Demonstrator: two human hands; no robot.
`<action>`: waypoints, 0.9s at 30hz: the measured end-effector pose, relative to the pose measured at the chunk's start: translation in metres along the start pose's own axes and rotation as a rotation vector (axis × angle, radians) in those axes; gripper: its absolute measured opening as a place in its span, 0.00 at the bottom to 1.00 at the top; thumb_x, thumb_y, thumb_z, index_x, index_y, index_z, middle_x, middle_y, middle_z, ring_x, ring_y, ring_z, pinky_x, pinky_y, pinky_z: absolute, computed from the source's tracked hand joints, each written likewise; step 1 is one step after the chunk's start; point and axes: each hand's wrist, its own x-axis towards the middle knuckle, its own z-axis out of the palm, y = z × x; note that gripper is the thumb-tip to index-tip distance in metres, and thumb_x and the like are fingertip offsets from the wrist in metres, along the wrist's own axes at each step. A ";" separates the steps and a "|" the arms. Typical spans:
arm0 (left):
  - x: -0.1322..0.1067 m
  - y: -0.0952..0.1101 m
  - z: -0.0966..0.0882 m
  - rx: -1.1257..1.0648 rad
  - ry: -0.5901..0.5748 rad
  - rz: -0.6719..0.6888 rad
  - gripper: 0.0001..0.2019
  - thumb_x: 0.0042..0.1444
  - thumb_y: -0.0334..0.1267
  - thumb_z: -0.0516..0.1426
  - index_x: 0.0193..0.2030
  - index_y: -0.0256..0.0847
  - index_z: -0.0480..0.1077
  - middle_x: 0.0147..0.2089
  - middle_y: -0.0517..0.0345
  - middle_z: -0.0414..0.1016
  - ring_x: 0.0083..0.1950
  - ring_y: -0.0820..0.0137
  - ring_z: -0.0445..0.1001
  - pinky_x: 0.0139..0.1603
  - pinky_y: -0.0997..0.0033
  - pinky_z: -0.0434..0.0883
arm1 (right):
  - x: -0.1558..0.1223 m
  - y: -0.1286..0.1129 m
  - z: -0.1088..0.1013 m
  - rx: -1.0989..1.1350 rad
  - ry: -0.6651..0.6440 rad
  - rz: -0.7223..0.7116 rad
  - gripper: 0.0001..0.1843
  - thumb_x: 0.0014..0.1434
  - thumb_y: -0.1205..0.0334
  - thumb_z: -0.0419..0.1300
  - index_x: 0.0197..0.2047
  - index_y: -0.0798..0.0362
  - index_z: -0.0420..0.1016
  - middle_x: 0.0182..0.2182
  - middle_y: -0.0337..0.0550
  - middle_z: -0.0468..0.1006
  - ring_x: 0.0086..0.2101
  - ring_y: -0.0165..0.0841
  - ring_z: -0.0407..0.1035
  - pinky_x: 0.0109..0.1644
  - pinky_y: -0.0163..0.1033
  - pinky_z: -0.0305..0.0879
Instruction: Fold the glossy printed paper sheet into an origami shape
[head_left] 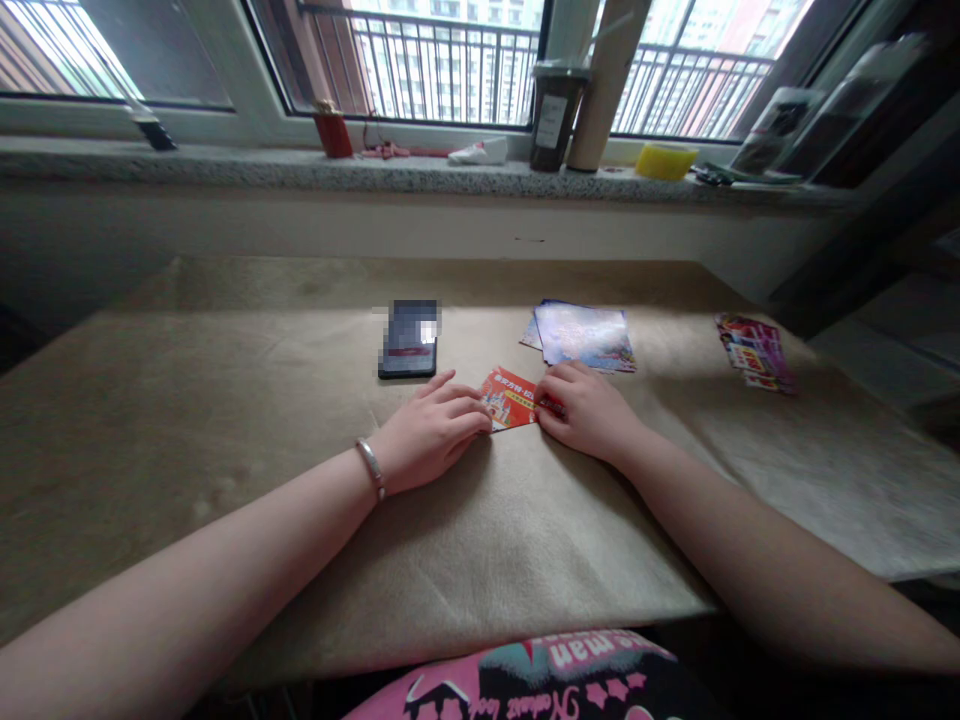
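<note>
Left hand: The left hand lies low and loosely curled on the counter, its fingertips against the left end of the red printed card. It is not clearly closed on the card, so whether it grips cannot be told. A silver bangle sits around the wrist.

Right hand: The right hand is closed around the card's right end, its fingers curled over the edge, and appears to pinch it.

Card: The red printed card lies flat on the counter between both hands, tilted slightly, with yellow banner and a castle-like picture on its face.

Nearby: A smartphone lies face up just beyond the left hand, its screen blurred out. A stack of glossy blue-and-pink cards sits just beyond the right hand. A smaller pile of pink printed cards lies well off to the right.

Counter: A beige felt cover spreads across the counter under everything.

Windowsill: The granite sill carries a red cup, a white crumpled item, a dark jar, a cardboard tube and a yellow sponge.

Clothing: A pink printed garment shows at the bottom edge.
</note>
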 end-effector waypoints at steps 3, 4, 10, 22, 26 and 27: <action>-0.001 -0.008 0.002 0.018 0.014 -0.013 0.11 0.62 0.32 0.50 0.44 0.45 0.72 0.48 0.59 0.76 0.55 0.66 0.69 0.65 0.48 0.55 | 0.000 -0.002 0.004 0.124 -0.005 -0.135 0.07 0.57 0.67 0.55 0.36 0.52 0.75 0.37 0.46 0.75 0.40 0.36 0.66 0.45 0.40 0.62; -0.002 -0.009 0.002 0.021 0.010 -0.007 0.11 0.62 0.32 0.50 0.44 0.45 0.72 0.48 0.59 0.75 0.55 0.66 0.69 0.65 0.48 0.55 | 0.000 -0.003 0.005 0.151 -0.005 -0.175 0.08 0.57 0.68 0.55 0.37 0.52 0.75 0.37 0.46 0.75 0.40 0.36 0.66 0.45 0.40 0.62; 0.000 -0.009 0.002 0.054 0.017 0.048 0.14 0.62 0.30 0.49 0.47 0.49 0.72 0.49 0.61 0.75 0.54 0.67 0.68 0.66 0.48 0.54 | 0.002 -0.009 0.008 0.176 0.020 -0.289 0.11 0.60 0.68 0.54 0.40 0.50 0.77 0.38 0.45 0.77 0.39 0.35 0.65 0.45 0.41 0.63; 0.001 -0.007 0.008 0.132 -0.063 0.038 0.18 0.55 0.31 0.53 0.53 0.44 0.67 0.54 0.55 0.70 0.56 0.62 0.65 0.67 0.50 0.53 | 0.007 -0.014 0.015 0.134 0.056 -0.314 0.13 0.61 0.67 0.52 0.40 0.52 0.78 0.38 0.46 0.78 0.38 0.35 0.66 0.42 0.40 0.64; 0.000 -0.005 0.009 0.149 -0.061 0.045 0.20 0.58 0.33 0.51 0.57 0.44 0.65 0.55 0.54 0.69 0.56 0.62 0.65 0.65 0.52 0.55 | 0.007 -0.014 0.013 0.111 0.064 -0.335 0.13 0.61 0.68 0.52 0.40 0.52 0.78 0.37 0.47 0.77 0.37 0.35 0.65 0.41 0.40 0.64; 0.000 -0.005 0.009 0.155 -0.061 0.048 0.20 0.58 0.33 0.51 0.58 0.44 0.64 0.54 0.54 0.69 0.55 0.62 0.65 0.65 0.52 0.56 | 0.007 -0.013 0.013 0.102 0.065 -0.339 0.13 0.61 0.68 0.52 0.41 0.51 0.78 0.37 0.47 0.77 0.37 0.35 0.65 0.41 0.40 0.64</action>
